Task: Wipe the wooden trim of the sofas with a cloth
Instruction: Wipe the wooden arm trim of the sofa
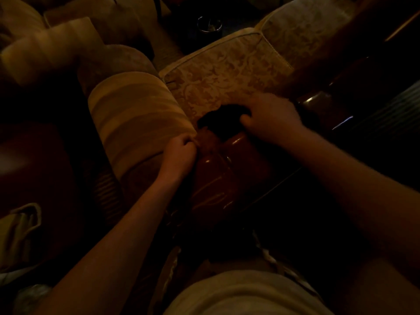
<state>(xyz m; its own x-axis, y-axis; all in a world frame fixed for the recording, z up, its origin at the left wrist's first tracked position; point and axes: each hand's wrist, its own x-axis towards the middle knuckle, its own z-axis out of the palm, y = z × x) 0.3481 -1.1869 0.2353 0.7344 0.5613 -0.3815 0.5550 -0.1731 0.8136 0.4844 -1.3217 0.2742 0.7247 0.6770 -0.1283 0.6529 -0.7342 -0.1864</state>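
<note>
The right hand [270, 117] grips a dark cloth [221, 118] on the wooden trim [218, 176]; the left hand [179, 153] grips the striped armrest [136, 119].

Dim room, clutter around my hands

I see a dark cup [209, 24] on the floor well beyond my hands, and crumpled pale fabric [21, 233] low, far left of my left arm.

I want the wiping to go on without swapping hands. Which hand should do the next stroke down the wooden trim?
The right hand: it already holds the dark cloth at the top of the wooden trim. The left hand grips the striped armrest.
</note>
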